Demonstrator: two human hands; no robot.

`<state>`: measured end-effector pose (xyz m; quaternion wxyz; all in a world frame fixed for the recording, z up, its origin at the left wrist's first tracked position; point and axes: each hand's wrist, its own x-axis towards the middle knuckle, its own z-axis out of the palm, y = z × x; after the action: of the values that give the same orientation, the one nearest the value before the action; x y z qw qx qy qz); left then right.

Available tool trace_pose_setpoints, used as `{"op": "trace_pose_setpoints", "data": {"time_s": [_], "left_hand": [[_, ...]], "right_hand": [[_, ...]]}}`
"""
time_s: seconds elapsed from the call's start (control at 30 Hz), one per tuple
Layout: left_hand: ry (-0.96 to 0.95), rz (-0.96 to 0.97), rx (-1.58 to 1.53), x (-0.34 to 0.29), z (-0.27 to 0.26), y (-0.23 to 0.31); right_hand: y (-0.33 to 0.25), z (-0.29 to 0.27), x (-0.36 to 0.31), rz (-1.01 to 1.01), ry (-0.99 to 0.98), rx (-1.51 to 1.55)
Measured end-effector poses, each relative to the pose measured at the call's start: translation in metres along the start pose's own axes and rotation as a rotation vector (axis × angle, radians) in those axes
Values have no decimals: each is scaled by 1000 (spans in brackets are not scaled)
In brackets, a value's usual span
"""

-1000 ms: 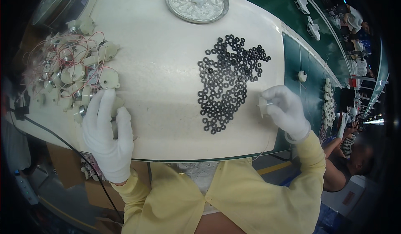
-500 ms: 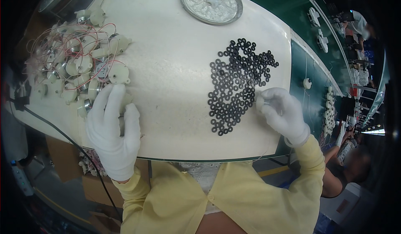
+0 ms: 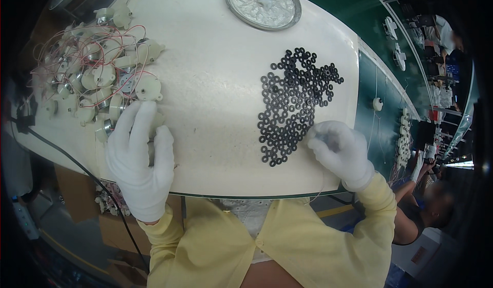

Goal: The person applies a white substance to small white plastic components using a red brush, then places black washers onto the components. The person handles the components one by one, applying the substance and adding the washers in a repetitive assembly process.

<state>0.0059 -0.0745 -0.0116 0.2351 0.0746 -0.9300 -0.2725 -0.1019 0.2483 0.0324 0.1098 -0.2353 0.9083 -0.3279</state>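
Observation:
My left hand (image 3: 138, 162), in a white glove, is curled round a small off-white motor (image 3: 157, 120) at the near edge of a pile of motors (image 3: 105, 76); its fingers cover most of it. To the right, my white-gloved right hand (image 3: 341, 153) has thumb and fingers drawn together just beside a spread of small black rings (image 3: 287, 103). What lies between those fingertips, if anything, is hidden. The rings form a loose patch on the white table (image 3: 210, 93), mostly single-layered, denser toward the far side.
Thin red and white wires (image 3: 84, 57) tangle over the motors. A round metal tray (image 3: 267, 5) with a clear plastic lining stands at the far edge. A black cable (image 3: 77, 159) runs along the left. Beyond the table's right edge is a green surface with white parts (image 3: 404, 139).
My right hand has moved slightly left and nearer me, with its fingertips now at the rings' right edge. The left hand keeps almost the same place and grip.

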Motion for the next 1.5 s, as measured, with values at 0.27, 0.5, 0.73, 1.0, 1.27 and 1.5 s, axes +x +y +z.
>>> {"op": "trace_pose_setpoints", "data": {"time_s": [0.27,0.5,0.73,1.0,1.27,1.5], "left_hand": [[47,20,7,3,4,1],[62,40,58,3,4,1],[46,37,76,3,3,1],[-62,-66,56,1,-4,6],[-25,-8,82,1,0,4],[32,83,109,2,1,1]], "right_hand": [[-6,-24,-6,91,-178,-165],[-5,-33,-11,120,-232,-68],[12,-26,-9,34,-47,-120],[65,-52,-17,-36,316,-711],[8,-27,-8,-187,183,-616],[42,-38,-30,46,236,-375]]}}
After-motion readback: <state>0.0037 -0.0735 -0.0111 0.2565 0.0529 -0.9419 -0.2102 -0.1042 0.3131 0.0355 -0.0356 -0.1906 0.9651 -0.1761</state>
